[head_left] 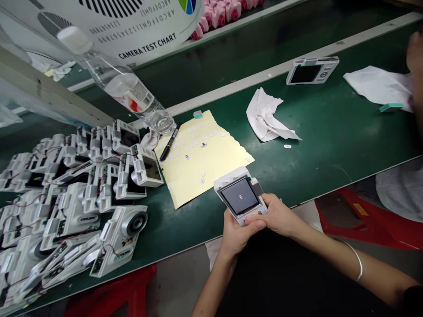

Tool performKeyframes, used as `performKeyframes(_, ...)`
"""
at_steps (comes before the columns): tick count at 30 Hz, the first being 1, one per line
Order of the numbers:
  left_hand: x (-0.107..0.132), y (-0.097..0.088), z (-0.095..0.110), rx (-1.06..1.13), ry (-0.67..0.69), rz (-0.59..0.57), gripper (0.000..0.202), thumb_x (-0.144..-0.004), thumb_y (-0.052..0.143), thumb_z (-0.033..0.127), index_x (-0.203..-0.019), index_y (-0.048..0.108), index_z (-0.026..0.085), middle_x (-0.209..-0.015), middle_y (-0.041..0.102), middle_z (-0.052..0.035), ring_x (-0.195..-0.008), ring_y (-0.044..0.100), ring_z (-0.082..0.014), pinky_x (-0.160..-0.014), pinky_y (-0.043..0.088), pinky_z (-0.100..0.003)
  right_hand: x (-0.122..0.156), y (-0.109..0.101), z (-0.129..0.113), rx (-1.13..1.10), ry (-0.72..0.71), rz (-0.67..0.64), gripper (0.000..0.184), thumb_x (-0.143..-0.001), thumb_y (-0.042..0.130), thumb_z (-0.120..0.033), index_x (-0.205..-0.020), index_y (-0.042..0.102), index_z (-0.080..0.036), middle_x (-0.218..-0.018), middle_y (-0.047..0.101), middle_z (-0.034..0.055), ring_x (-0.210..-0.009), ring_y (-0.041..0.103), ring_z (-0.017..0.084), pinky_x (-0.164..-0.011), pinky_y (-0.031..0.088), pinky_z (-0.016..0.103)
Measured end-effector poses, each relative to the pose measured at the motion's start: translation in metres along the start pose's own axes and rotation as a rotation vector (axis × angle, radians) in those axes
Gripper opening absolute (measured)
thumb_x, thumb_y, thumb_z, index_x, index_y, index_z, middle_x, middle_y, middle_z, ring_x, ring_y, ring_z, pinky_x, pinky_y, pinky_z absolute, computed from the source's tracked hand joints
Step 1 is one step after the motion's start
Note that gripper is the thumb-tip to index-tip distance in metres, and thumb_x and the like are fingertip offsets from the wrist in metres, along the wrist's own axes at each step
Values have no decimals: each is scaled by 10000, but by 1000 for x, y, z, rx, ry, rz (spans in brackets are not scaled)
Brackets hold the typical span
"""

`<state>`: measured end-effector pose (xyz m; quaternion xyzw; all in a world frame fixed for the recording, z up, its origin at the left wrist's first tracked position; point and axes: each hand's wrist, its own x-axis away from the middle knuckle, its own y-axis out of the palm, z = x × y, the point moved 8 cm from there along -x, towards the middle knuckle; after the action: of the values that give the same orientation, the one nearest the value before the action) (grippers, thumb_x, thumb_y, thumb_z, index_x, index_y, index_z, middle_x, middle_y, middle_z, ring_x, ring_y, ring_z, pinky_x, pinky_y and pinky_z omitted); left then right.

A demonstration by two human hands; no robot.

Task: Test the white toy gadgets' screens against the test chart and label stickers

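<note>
A white digital camera (240, 196) is held between both my hands near the table's front edge, its screen facing me and lit grey with a small mark in the middle. My left hand (235, 235) wraps round its lower left corner, thumb along the bottom. Gripping the lower right side, my right hand (279, 215) has its thumb by the buttons, near a small blue light. Just beyond the camera lies a yellow sheet (185, 185) dotted with small white stickers, and a black marker (170, 143) rests on its left part.
Rows of partly open white cameras (74, 202) with exposed wires fill the left. A water bottle (132, 94) stands behind the sheet. Crumpled white cloth (266, 116) and another camera (312, 71) lie to the right. At the far right edge shows another person's hand (415, 55).
</note>
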<state>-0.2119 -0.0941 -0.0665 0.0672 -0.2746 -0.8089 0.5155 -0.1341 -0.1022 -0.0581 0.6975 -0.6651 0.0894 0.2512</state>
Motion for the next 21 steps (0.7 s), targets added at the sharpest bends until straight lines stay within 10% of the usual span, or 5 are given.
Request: performKeyframes(21,-1,-1,-2,-6,-56,5,409,-610,779,266,-980,635,166,-914,695,-55,-858,646,-193,-802,526,-292,-2,-1,-4,76,31,36,267,-523,733,-241,-744,614,-150,-688,594,-16,-632,523,126,-606,426,244)
